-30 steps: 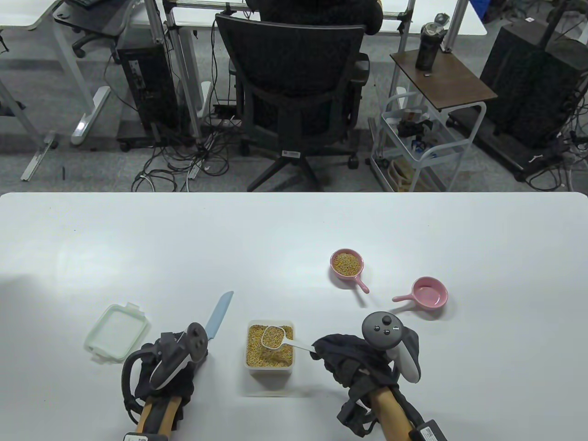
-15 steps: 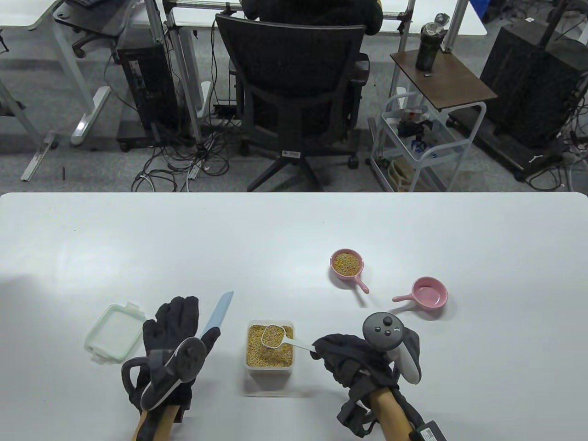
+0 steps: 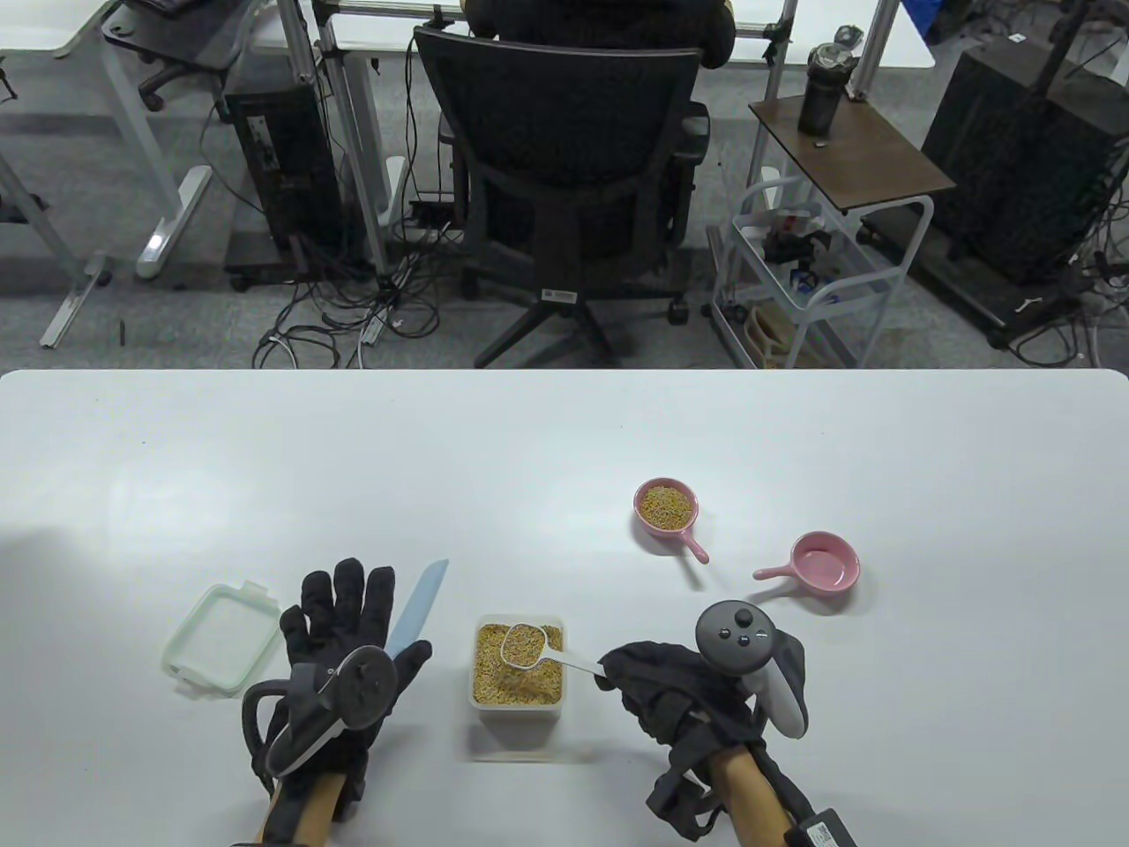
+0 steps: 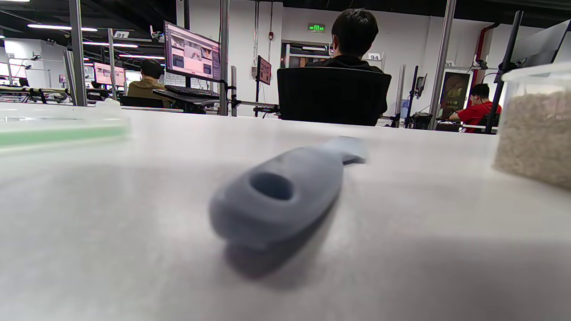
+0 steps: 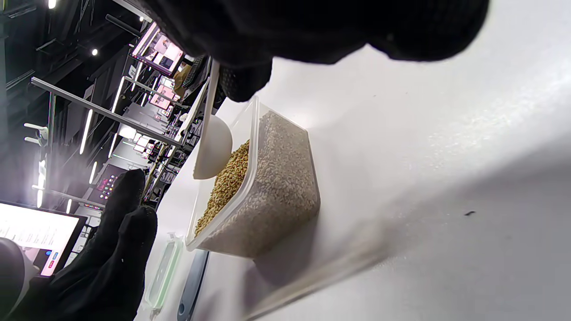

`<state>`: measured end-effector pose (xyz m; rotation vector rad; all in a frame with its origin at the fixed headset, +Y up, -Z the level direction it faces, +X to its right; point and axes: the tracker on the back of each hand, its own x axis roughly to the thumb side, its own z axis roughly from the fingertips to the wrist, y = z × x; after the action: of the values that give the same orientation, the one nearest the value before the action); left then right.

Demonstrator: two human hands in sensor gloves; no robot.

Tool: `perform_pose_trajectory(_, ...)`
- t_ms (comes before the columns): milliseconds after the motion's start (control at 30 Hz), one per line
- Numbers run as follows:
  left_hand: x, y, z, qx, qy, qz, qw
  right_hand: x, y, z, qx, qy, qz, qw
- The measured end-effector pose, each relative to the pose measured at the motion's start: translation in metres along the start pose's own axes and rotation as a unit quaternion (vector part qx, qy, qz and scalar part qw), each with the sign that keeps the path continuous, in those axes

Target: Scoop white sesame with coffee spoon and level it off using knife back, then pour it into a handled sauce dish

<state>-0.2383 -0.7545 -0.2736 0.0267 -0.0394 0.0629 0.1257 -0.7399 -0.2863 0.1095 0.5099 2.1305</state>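
A clear tub of sesame (image 3: 519,675) stands near the table's front edge. Over it my right hand (image 3: 622,672) pinches the handle of the white coffee spoon (image 3: 525,644), whose heaped bowl hangs just above the grain. In the right wrist view the spoon bowl (image 5: 214,147) sits over the tub (image 5: 267,196). My left hand (image 3: 348,609) hovers flat, fingers spread, over the handle of the pale blue knife (image 3: 421,604). The knife handle (image 4: 276,196) lies free on the table. Two pink handled dishes sit at the right: one holds sesame (image 3: 668,507), the other (image 3: 825,562) is empty.
The tub's lid (image 3: 225,637) lies left of my left hand. Beyond the table's far edge a person sits in a black office chair (image 3: 564,168), with a small cart (image 3: 820,256) to the right.
My left hand, curled over the knife handle a second ago, has straightened and spread its fingers. The knife stays flat in place. The right hand and spoon have barely moved.
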Motion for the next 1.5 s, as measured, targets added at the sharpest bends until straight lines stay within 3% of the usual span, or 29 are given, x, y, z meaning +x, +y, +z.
perform_pose_trajectory(400, -0.003, 0.002, 0.0, -0.012, -0.007, 0.002, 1.0, 0.002, -0.016, 0.008, -0.025, -0.007, -0.037, 0.999)
perform_pose_trajectory(667, -0.01, 0.005, 0.0, -0.008, -0.01, 0.006, 1.0, -0.004, -0.066, 0.029, -0.116, 0.007, -0.077, 0.99)
perform_pose_trajectory(867, -0.011, 0.004, -0.001, -0.013, -0.008, 0.005, 1.0, -0.024, -0.116, 0.052, -0.215, 0.053, -0.134, 0.966)
perform_pose_trajectory(1033, -0.01, 0.003, -0.002, -0.012, -0.012, 0.005, 1.0, -0.053, -0.147, 0.063, -0.302, 0.135, -0.146, 0.932)
perform_pose_trajectory(1267, -0.009, 0.003, -0.002, -0.02, -0.014, 0.002, 1.0, -0.093, -0.15, 0.065, -0.348, 0.228, -0.137, 0.899)
perform_pose_trajectory(1500, -0.009, 0.003, -0.001, -0.029, -0.013, 0.003, 0.999, -0.095, -0.148, 0.061, -0.379, 0.313, -0.006, 0.871)
